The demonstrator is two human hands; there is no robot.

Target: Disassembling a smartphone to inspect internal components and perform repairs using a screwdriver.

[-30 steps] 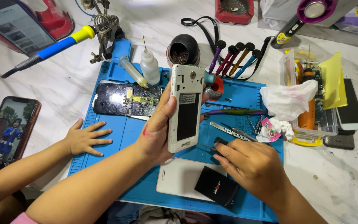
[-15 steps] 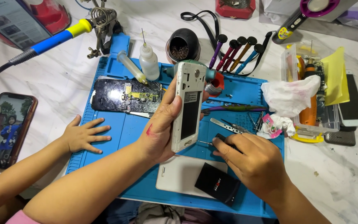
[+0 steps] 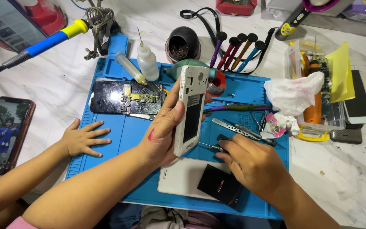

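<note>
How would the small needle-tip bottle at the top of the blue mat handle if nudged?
The needle-tip bottle stands upright, tall on a narrow base, so it would probably tip. It looks like thin plastic, likely light. Its round body may roll against the syringe beside it.

A white marble-patterned table [image 3: 352,182] with faint grey veins fills the view from edge to edge, so no wall, floor or window shows. A blue work mat [image 3: 119,135] covers its middle, reaching the near edge. Bright, even light falls from above, leaving soft shadows and a glare spot near the mat's far left corner.
</note>
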